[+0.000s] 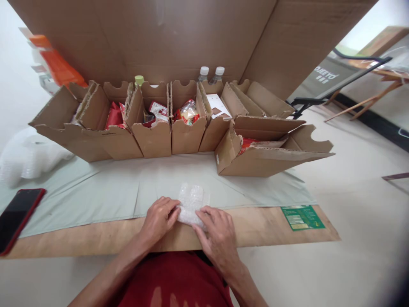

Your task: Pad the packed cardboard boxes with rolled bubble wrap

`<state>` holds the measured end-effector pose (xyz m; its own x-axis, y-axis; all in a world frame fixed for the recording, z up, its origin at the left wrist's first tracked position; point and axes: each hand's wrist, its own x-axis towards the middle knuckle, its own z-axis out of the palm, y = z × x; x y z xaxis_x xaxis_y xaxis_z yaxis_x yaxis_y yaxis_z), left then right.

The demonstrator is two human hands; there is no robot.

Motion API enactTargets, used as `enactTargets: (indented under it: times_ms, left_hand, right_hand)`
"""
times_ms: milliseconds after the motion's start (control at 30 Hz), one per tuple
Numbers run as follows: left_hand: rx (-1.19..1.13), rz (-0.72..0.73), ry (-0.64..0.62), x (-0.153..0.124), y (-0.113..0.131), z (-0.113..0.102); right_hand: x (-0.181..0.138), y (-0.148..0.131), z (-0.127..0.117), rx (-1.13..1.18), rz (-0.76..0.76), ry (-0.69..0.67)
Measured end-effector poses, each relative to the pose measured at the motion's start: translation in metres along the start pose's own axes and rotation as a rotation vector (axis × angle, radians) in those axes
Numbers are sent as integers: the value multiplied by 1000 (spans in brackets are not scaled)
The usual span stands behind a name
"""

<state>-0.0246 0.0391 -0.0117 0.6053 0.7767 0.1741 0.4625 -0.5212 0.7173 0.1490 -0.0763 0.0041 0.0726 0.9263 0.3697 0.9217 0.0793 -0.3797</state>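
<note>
A small bundle of clear bubble wrap lies on the pale green sheet at the near edge of the wooden board. My left hand presses its left side with curled fingers. My right hand holds its near right edge, fingers bent over it. What the wrap encloses, if anything, is hidden.
A row of open cardboard boxes with red snack packets stands behind; another box lies at the right. Bottles stand at the back before a tall cardboard wall. A red phone lies left, loose bubble wrap beyond it, a green card right.
</note>
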Motion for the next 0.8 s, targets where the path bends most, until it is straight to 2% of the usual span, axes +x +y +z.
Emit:
enactTargets:
  times_ms: [100, 200, 267, 367, 467, 533, 633, 700, 800]
  left_hand:
    - [-19, -46, 16, 3, 2, 1]
    - [-80, -120, 49, -3, 5, -3]
    - [-273, -269, 100, -10, 8, -6]
    - [-760, -528, 116, -22, 18, -6]
    - [-1116, -612, 68, -27, 32, 3]
    - [-1228, -635, 98, -26, 39, 9]
    - [-1205, -628, 143, -23, 45, 9]
    - [-1112, -578, 114, -20, 47, 3]
    - [-938, -513, -7, -20, 53, -6]
  right_hand:
    - [0, -2, 4, -9, -72, -74]
    - [5, 3, 10, 49, -18, -80]
    - [8, 5, 11, 162, 88, -39]
    - [11, 1, 7, 405, 287, -33]
    - [11, -12, 5, 701, 417, -125]
    - [8, -18, 6, 727, 417, -130]
    - [6, -13, 3, 528, 367, 10]
    - [7, -3, -4, 523, 374, 53]
    - [15, 7, -16, 716, 410, -84]
